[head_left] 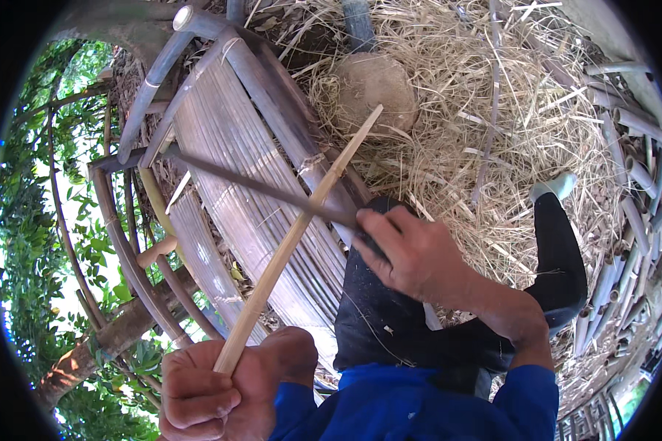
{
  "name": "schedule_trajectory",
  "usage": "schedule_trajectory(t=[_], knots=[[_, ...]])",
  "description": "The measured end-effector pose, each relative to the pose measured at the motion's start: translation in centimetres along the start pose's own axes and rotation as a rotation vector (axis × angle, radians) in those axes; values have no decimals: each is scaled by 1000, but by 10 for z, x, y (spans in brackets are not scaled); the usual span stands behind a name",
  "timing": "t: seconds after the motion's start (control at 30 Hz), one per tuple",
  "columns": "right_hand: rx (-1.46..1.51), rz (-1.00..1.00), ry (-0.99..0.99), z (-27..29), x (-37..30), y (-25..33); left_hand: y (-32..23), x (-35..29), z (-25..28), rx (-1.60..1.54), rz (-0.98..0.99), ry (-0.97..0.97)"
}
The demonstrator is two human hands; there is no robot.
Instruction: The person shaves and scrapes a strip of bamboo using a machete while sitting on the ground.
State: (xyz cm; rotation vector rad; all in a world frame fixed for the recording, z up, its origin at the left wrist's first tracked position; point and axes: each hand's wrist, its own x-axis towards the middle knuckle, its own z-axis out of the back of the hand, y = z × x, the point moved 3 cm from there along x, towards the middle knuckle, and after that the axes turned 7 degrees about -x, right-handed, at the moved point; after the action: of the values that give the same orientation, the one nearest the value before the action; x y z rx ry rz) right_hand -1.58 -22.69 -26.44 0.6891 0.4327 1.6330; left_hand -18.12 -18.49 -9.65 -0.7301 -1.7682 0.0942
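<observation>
My left hand (212,389), at the lower left, is closed around the thick end of a pale, split bamboo strip (272,272). The strip slants up and away to the right and narrows to a point. My right hand (417,253) is closed on the handle of a long, dark-bladed knife (250,182). The blade reaches left across the strip at about its middle and looks to lie against it; firm contact cannot be made out. Most of the knife's handle is hidden in my fingers.
A slatted bamboo bench (235,147) with pole rails stands at the left. Beyond it lies a round wood block (375,92) among straw-like shavings (449,147). My dark-trousered leg (559,242) extends right. Cut bamboo poles (618,294) are stacked along the right edge.
</observation>
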Motion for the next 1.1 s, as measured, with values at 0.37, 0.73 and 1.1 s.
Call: schedule_trajectory(t=[0.37,0.73,1.1], knots=[[-13,16,-59,-19,2,-35,4,-2,-7,38,-32,5],[-46,-115,24,-62,13,-101,5,2,5,-322,-52,-31],[-120,-526,250,-138,-23,-266,29,5,20,-203,-218,-80]])
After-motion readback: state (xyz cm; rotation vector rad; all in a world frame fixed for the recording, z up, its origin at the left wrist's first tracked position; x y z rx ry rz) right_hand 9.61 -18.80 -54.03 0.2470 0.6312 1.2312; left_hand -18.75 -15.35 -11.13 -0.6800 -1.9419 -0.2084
